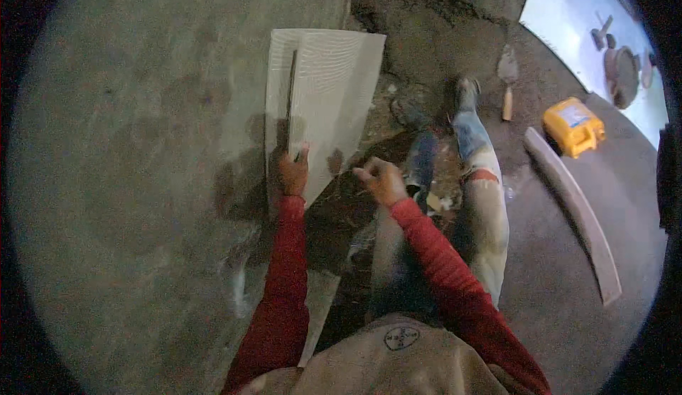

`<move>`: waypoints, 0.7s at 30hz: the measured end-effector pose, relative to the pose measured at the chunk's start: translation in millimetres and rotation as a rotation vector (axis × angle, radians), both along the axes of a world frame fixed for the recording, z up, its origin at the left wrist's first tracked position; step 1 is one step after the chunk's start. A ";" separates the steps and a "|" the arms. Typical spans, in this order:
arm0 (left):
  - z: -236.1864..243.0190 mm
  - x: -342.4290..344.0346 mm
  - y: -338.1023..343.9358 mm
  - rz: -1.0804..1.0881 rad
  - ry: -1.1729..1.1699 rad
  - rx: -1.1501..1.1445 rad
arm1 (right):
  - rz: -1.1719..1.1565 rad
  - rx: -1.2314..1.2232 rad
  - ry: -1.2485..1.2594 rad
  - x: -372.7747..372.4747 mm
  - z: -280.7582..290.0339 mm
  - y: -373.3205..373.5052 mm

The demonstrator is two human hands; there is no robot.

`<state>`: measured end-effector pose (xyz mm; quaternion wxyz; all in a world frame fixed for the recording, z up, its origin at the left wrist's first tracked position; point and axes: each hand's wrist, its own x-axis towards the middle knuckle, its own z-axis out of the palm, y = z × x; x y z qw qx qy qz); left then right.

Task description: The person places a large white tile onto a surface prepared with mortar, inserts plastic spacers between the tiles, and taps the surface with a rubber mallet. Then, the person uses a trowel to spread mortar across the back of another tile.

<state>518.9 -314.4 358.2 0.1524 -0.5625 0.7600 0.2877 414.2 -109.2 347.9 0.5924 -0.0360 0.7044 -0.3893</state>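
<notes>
A pale rectangular panel (pixel 341 89), with fine curved lines across its upper part, lies on the floor just left of my legs. Over its left side runs a long, thin, dark straight strip (pixel 291 89). My left hand (pixel 293 173) is closed round the strip's near end, thumb pointing up; the strip's exact kind is unclear. To the right of the panel's near part hovers my right hand (pixel 384 182), fingers curled in and thumb toward the panel. Whatever it may hold is too small or hidden to make out.
On the right lie a trowel (pixel 507 82) with a wooden handle, a yellow jerrycan (pixel 572 126) and a long pale board (pixel 575 214). A white sheet (pixel 568 25) at the far right bears a round pan (pixel 623 75) and small tools. Rough broken ground (pixel 426 11) lies beyond my feet.
</notes>
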 end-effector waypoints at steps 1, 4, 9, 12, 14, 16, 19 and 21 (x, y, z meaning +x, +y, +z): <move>3.5 -3.2 -5.5 -0.036 0.031 -0.021 | -0.044 0.037 -0.038 13.3 -14.5 19.7; -6.0 20.2 -39.2 -0.056 -0.202 -0.015 | -0.160 0.016 -0.104 44.2 -43.8 74.0; -14.8 27.1 -55.0 -0.116 -0.225 -0.135 | -1.250 -0.388 -0.730 130.9 -136.0 198.2; -29.6 22.7 -52.1 0.008 -0.224 -0.149 | -1.337 -0.228 -0.616 195.5 -179.1 273.3; -31.8 16.1 -46.0 0.138 0.033 0.038 | -1.163 -0.211 -0.422 234.4 -195.0 297.9; -6.2 27.1 -54.0 0.294 0.180 0.104 | -0.665 0.037 -0.185 171.3 -128.4 255.0; -12.3 14.8 -47.7 0.339 0.199 0.189 | -0.582 0.151 -0.100 188.7 -135.4 274.8; -5.5 14.8 -52.9 0.352 0.185 0.201 | -0.651 0.240 -0.222 180.1 -123.0 260.4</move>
